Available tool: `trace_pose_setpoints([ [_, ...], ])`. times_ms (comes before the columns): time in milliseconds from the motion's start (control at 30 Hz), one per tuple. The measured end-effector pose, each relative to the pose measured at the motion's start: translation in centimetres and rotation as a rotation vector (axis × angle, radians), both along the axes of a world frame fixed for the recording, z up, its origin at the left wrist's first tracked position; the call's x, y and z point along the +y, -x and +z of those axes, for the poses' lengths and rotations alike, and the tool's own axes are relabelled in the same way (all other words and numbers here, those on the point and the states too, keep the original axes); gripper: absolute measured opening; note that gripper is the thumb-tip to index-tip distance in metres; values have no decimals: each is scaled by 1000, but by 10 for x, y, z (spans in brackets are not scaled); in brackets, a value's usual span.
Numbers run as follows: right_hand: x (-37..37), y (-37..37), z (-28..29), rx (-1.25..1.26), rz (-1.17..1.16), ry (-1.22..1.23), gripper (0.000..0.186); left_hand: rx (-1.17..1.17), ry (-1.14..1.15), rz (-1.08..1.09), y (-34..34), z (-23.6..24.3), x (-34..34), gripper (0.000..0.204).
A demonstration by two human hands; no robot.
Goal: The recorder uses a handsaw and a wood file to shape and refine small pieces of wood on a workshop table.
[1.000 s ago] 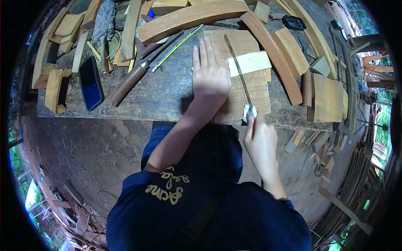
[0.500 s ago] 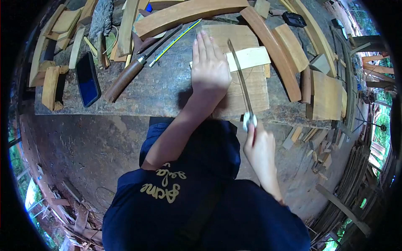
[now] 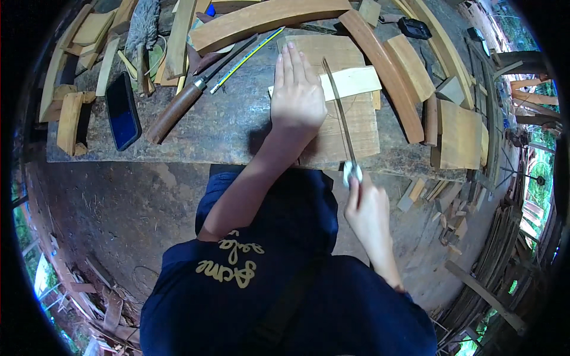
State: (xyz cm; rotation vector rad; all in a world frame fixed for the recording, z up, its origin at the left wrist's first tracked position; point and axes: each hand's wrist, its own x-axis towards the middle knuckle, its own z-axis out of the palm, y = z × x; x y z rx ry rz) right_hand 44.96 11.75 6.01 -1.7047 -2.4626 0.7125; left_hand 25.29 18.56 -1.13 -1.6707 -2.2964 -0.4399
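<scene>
My left hand [image 3: 298,98] lies flat, fingers stretched forward, pressing on a pale wooden strip [image 3: 354,82] that rests across a brown board [image 3: 362,127]. In my right hand [image 3: 367,207] is the handle of a handsaw, closed in my fingers. The narrow saw blade [image 3: 341,110], seen nearly edge-on, crosses the pale strip just right of my left hand. Its tip points away from me. How deep the blade sits in the strip, I cannot tell.
Curved wooden pieces [image 3: 270,24] and a long brown piece [image 3: 386,77] border the work area. To the left lie a wooden-handled tool [image 3: 176,113], a striped pencil [image 3: 246,60], a phone [image 3: 123,113] and a grey brush [image 3: 143,26]. Offcuts [image 3: 454,219] lie on the floor at right.
The saw has slid very slightly toward me along the strip, and the whole view has shifted a little. My left hand stays flat in place.
</scene>
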Motion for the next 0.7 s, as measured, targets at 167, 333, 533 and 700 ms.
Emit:
trace_pose_setpoints([
  [167, 1, 2, 0, -3, -19, 8, 21, -59, -4, 32, -1, 0, 3, 53],
  [333, -7, -10, 1, 1, -12, 23, 19, 18, 74, 28, -1, 2, 2, 54],
  [533, -5, -14, -4, 0, 45, -13, 19, -1, 90, 17, -6, 1, 0, 55],
  [700, 0, -13, 3, -10, 54, 34, 21, 13, 94, 16, -10, 6, 0, 57],
])
